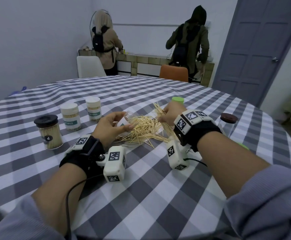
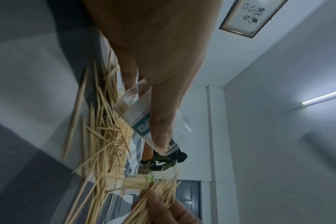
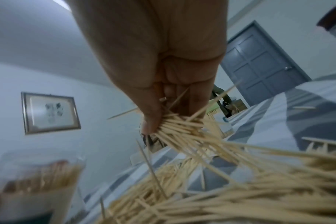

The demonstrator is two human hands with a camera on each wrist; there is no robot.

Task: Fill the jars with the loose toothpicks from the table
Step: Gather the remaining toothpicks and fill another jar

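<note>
A heap of loose toothpicks [image 1: 141,130] lies on the checked tablecloth [image 1: 150,187] between my hands. My left hand [image 1: 106,127] holds a clear, lidless jar [image 1: 126,116] with a teal label, tilted on its side with its mouth toward the heap. In the left wrist view my thumb lies across the jar [image 2: 182,125], and a few toothpicks show inside it. My right hand [image 1: 169,113] grips a thick bundle of toothpicks [image 1: 159,111] just right of the heap. The bundle [image 3: 182,131] fans out below my curled right hand [image 3: 153,60].
A full black-lidded jar [image 1: 48,134] and two full white-lidded jars [image 1: 70,116] [image 1: 93,109] stand to the left. A green-lidded jar [image 1: 177,100] stands behind my right hand, and a brown-lidded jar [image 1: 227,123] at the right. Two people stand at the far counter beyond two chairs.
</note>
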